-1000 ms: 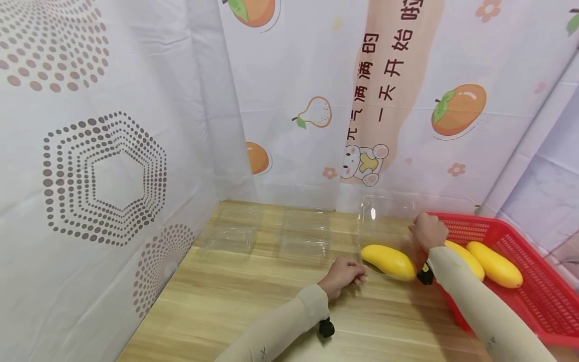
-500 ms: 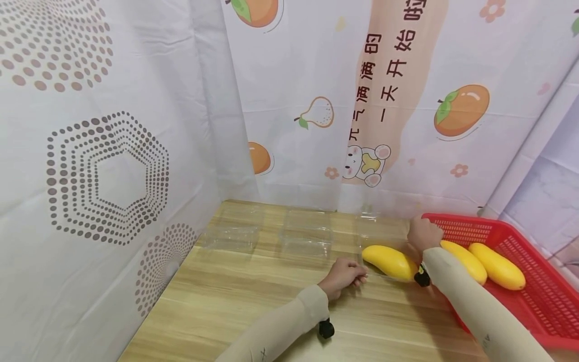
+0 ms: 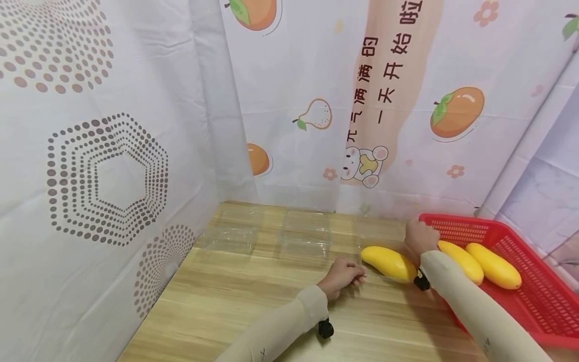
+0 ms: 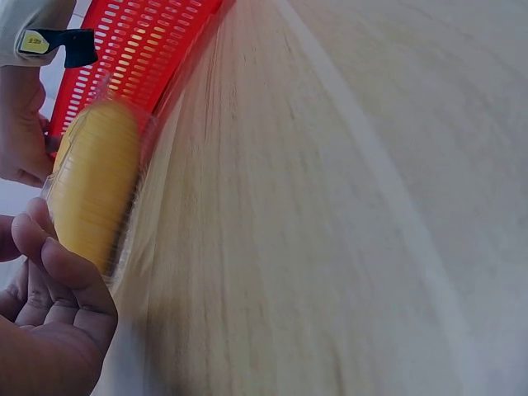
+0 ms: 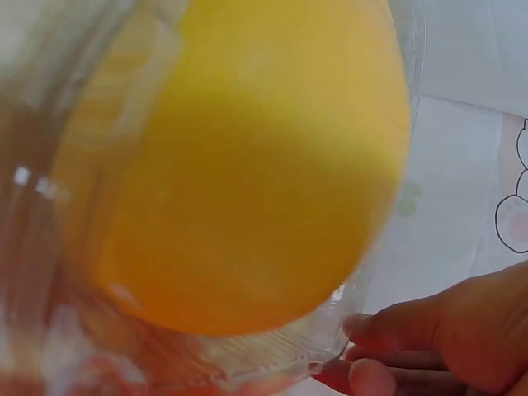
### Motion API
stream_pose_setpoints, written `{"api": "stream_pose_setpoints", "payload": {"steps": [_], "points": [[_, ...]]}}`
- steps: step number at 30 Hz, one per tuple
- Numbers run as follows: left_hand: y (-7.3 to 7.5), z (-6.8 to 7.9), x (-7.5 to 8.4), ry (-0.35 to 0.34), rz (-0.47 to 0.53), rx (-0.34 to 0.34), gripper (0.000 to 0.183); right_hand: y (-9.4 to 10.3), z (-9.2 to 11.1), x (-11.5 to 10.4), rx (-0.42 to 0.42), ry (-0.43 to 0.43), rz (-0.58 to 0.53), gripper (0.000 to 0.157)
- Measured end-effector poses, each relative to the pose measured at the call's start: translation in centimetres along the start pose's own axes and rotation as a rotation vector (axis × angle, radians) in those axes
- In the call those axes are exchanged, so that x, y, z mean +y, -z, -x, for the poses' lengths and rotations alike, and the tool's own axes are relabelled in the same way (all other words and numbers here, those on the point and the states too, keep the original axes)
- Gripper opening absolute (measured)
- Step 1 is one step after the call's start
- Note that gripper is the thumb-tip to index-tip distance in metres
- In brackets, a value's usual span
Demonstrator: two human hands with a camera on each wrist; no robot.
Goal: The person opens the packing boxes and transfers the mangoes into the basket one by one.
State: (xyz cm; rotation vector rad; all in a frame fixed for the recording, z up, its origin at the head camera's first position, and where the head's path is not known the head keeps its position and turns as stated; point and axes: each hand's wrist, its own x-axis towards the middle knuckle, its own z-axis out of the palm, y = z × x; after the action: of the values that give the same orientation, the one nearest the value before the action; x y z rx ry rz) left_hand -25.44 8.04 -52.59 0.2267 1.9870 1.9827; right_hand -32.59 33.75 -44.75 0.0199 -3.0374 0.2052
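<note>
A yellow mango [image 3: 390,263] lies in a clear plastic clamshell box [image 3: 360,255] on the wooden table. The box's lid [image 3: 379,229] leans back low behind the mango. My right hand [image 3: 421,235] is at the box's far right side; in the right wrist view its thumb and fingers [image 5: 375,328] pinch the clear edge. My left hand [image 3: 342,277] is at the box's near left corner. Seen from the left wrist, its curled fingers [image 4: 66,268] and thumb hold the rim beside the mango [image 4: 95,177].
To the right stands a red perforated basket [image 3: 536,261] with two more mangoes [image 3: 494,265] in it. Two other clear boxes, one in the middle [image 3: 305,234] and one at the left [image 3: 230,236], stand along the back. Printed curtains [image 3: 289,151] hang behind the table.
The box's clear lid, upright a second ago, has tipped down and back. My right hand has shifted slightly left and down with it. My left hand has stayed at the corner.
</note>
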Motion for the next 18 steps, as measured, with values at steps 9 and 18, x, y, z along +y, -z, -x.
{"api": "stream_pose_setpoints", "payload": {"steps": [9, 18], "points": [[-0.12, -0.07, 0.0, -0.001, -0.013, 0.008, 0.015, 0.1, 0.32, -0.16, 0.001, 0.024, 0.035, 0.009], [-0.07, -0.03, -0.06, 0.008, -0.004, 0.009, 0.016, 0.35, 0.93, -0.25, 0.02, 0.052, -0.005, 0.008]]}}
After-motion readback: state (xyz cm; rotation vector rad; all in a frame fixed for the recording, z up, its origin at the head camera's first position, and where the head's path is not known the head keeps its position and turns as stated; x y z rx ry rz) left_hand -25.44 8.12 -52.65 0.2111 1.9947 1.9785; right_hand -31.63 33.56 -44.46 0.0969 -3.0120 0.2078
